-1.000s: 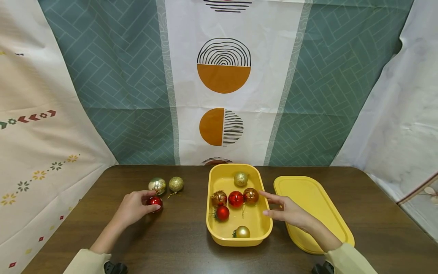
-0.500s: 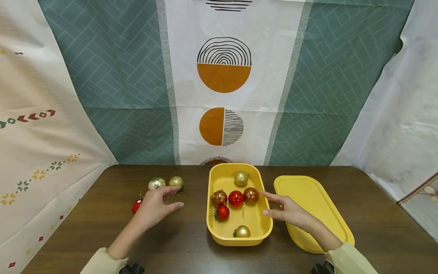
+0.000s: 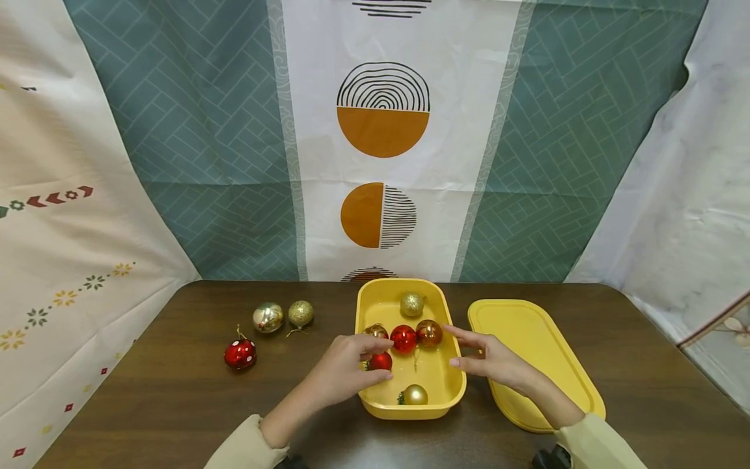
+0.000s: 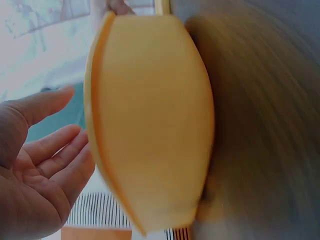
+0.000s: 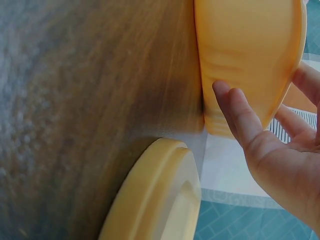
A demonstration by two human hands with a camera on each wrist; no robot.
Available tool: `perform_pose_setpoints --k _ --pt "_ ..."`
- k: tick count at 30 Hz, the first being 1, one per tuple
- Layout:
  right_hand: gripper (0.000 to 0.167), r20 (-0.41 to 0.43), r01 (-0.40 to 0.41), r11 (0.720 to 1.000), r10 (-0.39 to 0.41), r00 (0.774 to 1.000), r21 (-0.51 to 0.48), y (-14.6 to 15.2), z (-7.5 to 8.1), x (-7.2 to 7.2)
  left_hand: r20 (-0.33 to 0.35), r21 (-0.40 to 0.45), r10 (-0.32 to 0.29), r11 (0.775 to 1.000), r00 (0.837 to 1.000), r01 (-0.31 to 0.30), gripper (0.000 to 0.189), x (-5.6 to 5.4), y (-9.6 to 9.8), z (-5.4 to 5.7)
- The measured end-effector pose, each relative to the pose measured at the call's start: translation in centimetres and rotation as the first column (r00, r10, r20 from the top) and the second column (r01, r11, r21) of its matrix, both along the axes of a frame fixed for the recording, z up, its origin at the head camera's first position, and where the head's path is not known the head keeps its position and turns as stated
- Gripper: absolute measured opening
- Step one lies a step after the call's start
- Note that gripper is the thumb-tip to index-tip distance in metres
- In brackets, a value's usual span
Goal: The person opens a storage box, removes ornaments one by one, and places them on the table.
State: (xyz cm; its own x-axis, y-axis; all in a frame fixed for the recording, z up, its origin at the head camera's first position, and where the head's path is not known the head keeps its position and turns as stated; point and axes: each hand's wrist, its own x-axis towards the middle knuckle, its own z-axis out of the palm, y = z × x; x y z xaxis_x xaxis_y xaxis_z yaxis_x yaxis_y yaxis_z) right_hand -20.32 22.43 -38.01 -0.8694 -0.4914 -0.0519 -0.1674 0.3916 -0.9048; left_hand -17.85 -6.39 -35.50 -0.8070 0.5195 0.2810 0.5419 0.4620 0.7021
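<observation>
My left hand (image 3: 336, 371) reaches over the left rim of a yellow plastic container (image 3: 407, 413), fingers loosely spread with nothing between them. My right hand (image 3: 498, 361) rests at the opposite rim, thumb and index fingertip at its edge; the right wrist view shows other fingers (image 5: 245, 112) along the outer wall. Inside lie several Christmas baubles: a glittery gold one (image 3: 412, 304), a shiny red one (image 3: 403, 339), a copper one (image 3: 430, 333), a matte red one (image 3: 381, 361) and a matte gold one (image 3: 415, 395). My left hand partly covers another copper bauble (image 3: 377, 331).
On the table's left lie a red white-dotted bauble (image 3: 240, 354), a shiny pale-gold one (image 3: 268, 318) and a glittery gold one (image 3: 301, 313). A yellow lid (image 3: 545, 345) lies flat right of the container, partly under my right forearm. A patterned curtain (image 3: 234, 163) hangs behind the table.
My left hand has let go of the red dotted bauble at the left and moved right to the container. That bauble now lies a little further left. My right hand has stayed put.
</observation>
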Motion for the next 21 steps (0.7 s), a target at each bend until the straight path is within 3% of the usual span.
perform_pose_setpoints --k 9,17,21 --pt "0.060 -0.012 0.009 0.999 -0.009 1.000 0.035 -0.1 0.2 0.0 0.037 -0.206 -0.116 0.971 0.993 0.121 0.038 -0.1 3.5 0.2" --pt "0.060 -0.003 0.008 1.000 -0.008 1.000 0.019 0.0 0.2 0.0 0.075 -0.367 -0.097 0.923 0.992 0.118 0.034 -0.2 5.0 -0.1" --pt "0.060 0.000 0.011 1.000 -0.011 1.000 0.016 0.0 0.2 0.1 0.057 -0.420 -0.115 0.898 0.992 0.128 0.013 -0.3 5.3 -0.2"
